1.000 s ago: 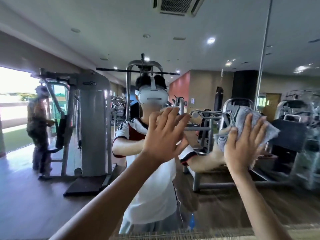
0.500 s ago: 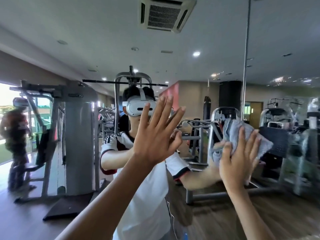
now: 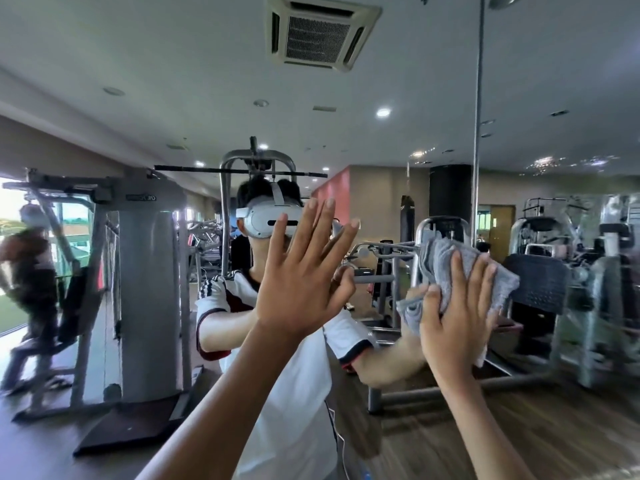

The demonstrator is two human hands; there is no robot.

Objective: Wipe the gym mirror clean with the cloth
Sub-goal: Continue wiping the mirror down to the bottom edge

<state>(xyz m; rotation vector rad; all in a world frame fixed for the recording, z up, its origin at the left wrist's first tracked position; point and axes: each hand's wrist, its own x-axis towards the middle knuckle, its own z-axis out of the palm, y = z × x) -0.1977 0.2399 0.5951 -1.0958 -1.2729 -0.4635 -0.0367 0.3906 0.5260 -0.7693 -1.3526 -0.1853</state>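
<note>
Cloth [image 3: 446, 268] sits bunched under right hand [image 3: 457, 317] — fingers straight, not curled, palm pressing it flat against mirror [image 3: 173, 81] for full contact — while left hand [image 3: 304, 271], open with fingers spread, rests on the mirror too, probably as a brace.

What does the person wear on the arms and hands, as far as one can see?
Nothing on the left hand or the right hand: no gloves, no watch, and the forearms are bare. The mirror reflects short white sleeves with dark red and black cuffs, striped at the shoulder.
</note>
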